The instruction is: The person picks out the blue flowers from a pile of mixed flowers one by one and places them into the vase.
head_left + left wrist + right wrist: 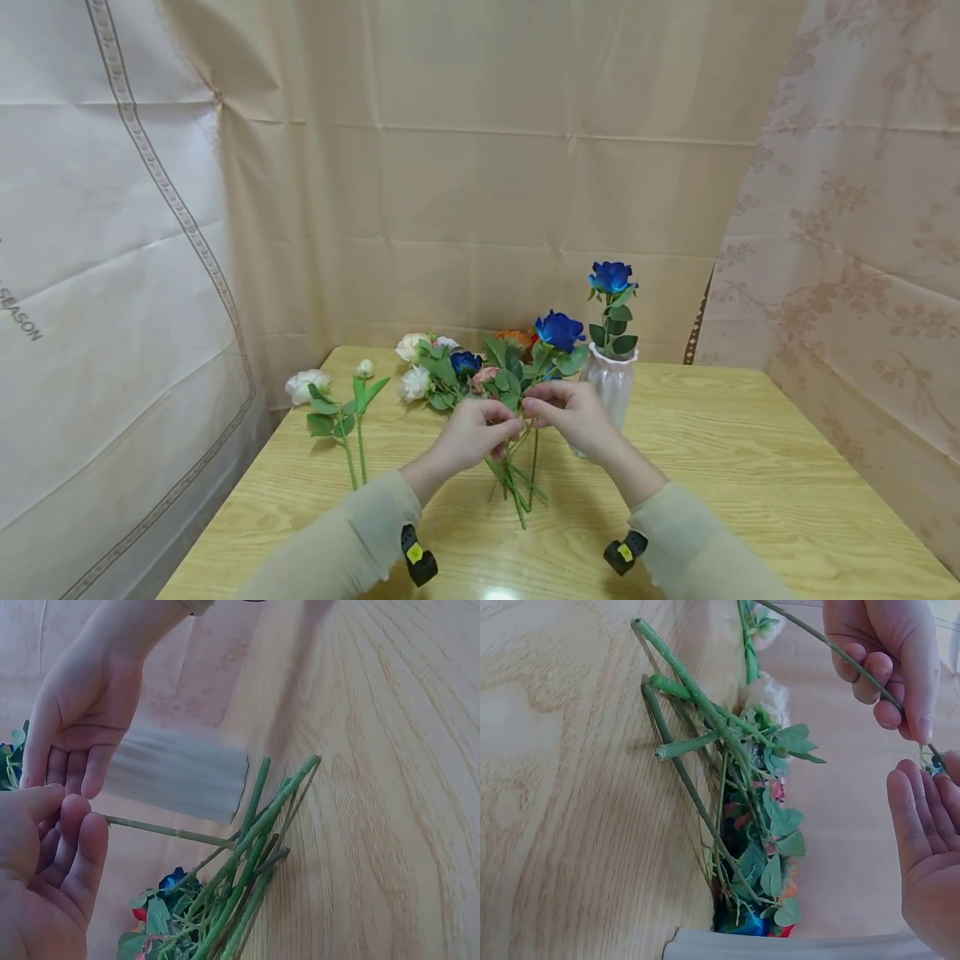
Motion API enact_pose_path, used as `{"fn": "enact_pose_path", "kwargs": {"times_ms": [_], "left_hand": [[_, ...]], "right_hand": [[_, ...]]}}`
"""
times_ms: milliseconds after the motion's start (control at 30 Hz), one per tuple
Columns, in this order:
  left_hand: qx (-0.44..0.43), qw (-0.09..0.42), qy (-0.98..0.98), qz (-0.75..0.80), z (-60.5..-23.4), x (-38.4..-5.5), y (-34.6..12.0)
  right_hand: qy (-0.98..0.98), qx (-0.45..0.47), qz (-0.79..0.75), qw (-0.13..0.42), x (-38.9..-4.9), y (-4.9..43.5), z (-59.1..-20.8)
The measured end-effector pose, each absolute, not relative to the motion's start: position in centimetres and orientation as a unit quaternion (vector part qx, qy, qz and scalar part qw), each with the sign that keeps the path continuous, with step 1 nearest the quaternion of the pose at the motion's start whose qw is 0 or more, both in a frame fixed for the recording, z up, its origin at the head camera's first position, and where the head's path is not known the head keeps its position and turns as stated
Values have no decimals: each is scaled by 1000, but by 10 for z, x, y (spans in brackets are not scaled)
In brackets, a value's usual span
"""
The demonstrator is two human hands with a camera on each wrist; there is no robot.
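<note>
A blue rose (560,331) is held upright over the table, its leaves just above the hands. My left hand (476,433) pinches its thin green stem (165,827) between thumb and fingertips. Close beside it, my right hand (577,417) has thumb and fingertips at the same stem, higher up toward the bloom. Below and behind the hands lies a pile of artificial flowers, with crossed green stems (694,697) pointing toward the person. Among them are white roses (415,383), another blue rose (467,362), a pink flower (484,379) and an orange flower (514,337).
Behind the right hand stands a white fluted vase (611,387) holding one upright blue rose (611,277). To the left lie a white rose (307,387) and a white bud (365,368) on green stems. Cloth curtains (525,183) enclose the wooden table (712,467).
</note>
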State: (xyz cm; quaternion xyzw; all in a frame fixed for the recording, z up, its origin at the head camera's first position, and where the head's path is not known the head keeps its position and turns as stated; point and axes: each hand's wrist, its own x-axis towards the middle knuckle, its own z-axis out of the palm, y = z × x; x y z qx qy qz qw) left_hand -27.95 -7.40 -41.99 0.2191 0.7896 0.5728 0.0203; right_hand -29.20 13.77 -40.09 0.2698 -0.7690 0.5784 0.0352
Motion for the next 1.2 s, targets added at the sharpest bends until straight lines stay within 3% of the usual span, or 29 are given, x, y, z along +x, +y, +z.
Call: {"fn": "enact_pose_path", "kwargs": {"times_ms": [1200], "left_hand": [[235,8,798,555,-418,-275,-95]], "right_hand": [[-767,264,581,76,-289,145,-396]]}}
